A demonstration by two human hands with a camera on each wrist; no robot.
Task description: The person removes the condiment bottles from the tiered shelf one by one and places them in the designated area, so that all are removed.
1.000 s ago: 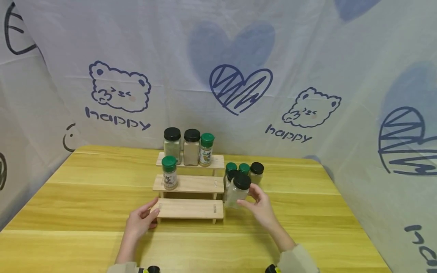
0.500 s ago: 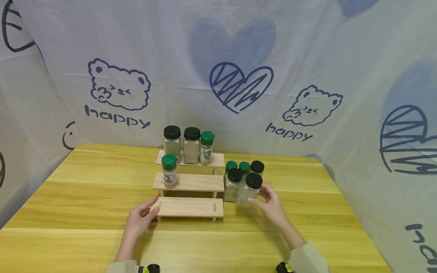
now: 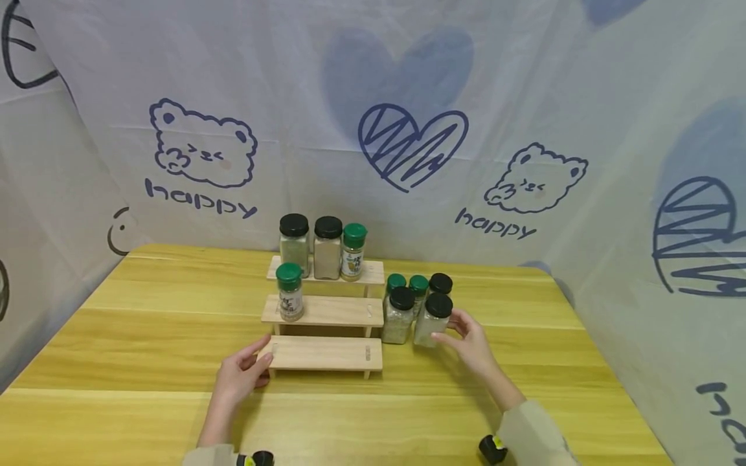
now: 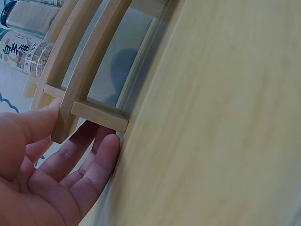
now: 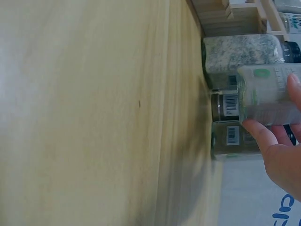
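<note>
My right hand (image 3: 471, 343) grips a clear spice jar with a black lid (image 3: 432, 325), thumb on one side and fingers on the other. In the right wrist view the base of this jar (image 5: 263, 92) is raised off the tabletop. Behind it and to its left stands another black-lidded jar (image 3: 397, 323), holding speckled contents. My left hand (image 3: 237, 375) holds the left end of the lowest step of a three-step wooden rack (image 3: 323, 353). In the left wrist view the thumb lies over the step's end and the fingers reach beneath it.
The top step bears two black-lidded jars (image 3: 327, 249) and a green-lidded bottle (image 3: 353, 252). One green-lidded bottle (image 3: 290, 294) stands at the left of the middle step. Two green-lidded bottles (image 3: 418, 285) and a black-lidded jar (image 3: 440, 285) stand right of the rack, before a printed cloth (image 3: 309, 97).
My right hand has moved rightward with the jar, away from the speckled jar, which now shows fully. The left hand stays on the rack.
</note>
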